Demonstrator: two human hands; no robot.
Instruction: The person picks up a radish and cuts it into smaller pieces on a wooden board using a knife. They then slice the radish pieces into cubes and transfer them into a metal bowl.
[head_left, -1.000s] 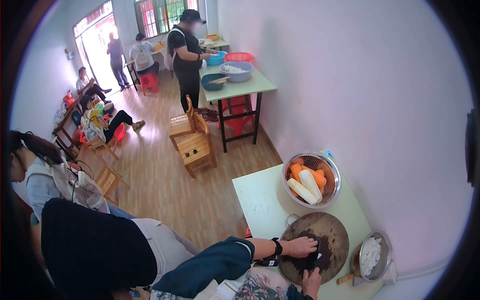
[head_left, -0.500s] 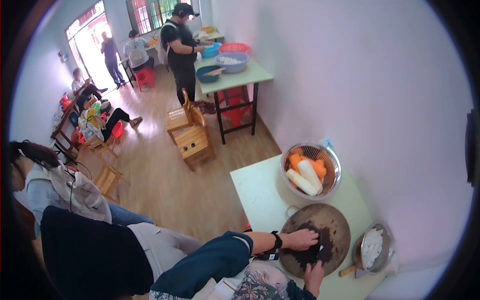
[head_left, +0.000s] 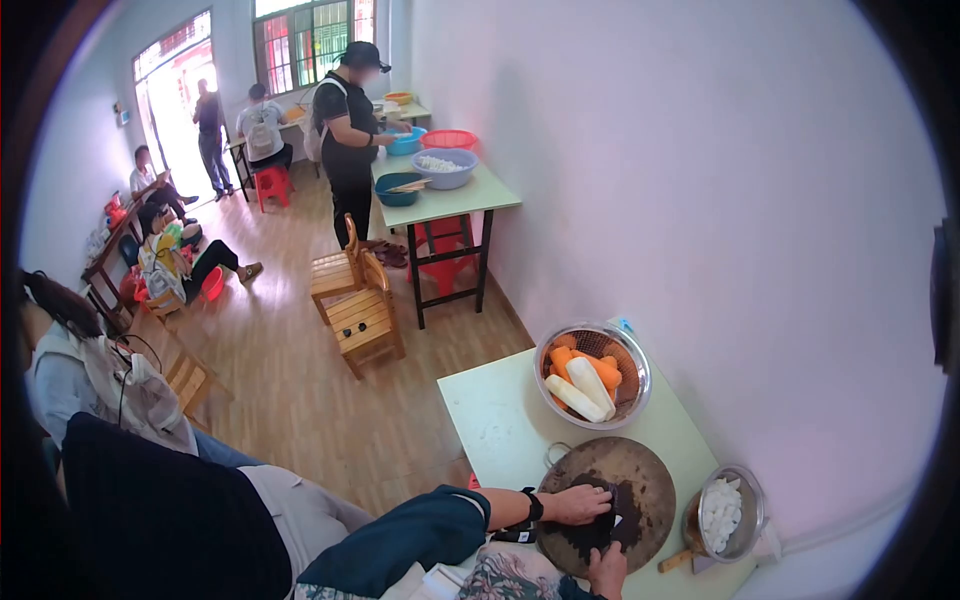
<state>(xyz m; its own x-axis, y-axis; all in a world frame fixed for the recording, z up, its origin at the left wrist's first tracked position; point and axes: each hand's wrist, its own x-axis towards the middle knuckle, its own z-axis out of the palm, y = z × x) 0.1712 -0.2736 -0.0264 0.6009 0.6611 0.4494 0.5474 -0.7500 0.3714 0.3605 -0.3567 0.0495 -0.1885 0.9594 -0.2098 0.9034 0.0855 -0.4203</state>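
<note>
A round wooden chopping board (head_left: 650,490) with a dark, wet-looking patch lies on the pale green table. My left hand (head_left: 578,504), with a black band at the wrist, rests on the board with its fingers curled down at dark material I cannot make out. Just below it, my right hand (head_left: 606,571) is closed around the handle of a knife (head_left: 617,521), whose dark blade points away beside my left fingertips. Beyond the board stands a metal basket (head_left: 642,388) holding orange carrots (head_left: 603,372) and peeled white radishes (head_left: 586,386).
To the right, a metal bowl (head_left: 754,520) holds white pieces, with a wooden handle (head_left: 675,562) beside it. A person in dark clothes (head_left: 347,135) stands at another table (head_left: 485,191). Wooden chairs (head_left: 362,325) stand between. A person with a light backpack (head_left: 130,385) is close on the left.
The view has shifted, so the board and basket appear lower and farther left. My right hand with the knife is slightly closer to my left hand, which remains on the board.
</note>
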